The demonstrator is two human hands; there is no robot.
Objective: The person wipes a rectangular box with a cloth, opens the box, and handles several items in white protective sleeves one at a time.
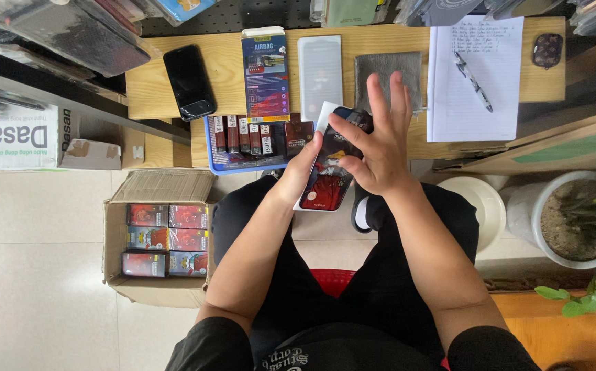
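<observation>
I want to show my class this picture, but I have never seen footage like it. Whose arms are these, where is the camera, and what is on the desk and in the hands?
The camera sits on a person's head and looks straight down, so the arms coming up from the bottom are that person's own. They sit on a red stool, knees under a wooden desk.

The left hand and the right hand together hold a phone case, dark with red artwork, above the lap.

On the desk lie a black phone, a blue tray of small boxes, a blue package, a grey cloth and a notepad with a pen.

On the floor to the left stands an open carton of red boxes; to the right, a potted plant.
</observation>
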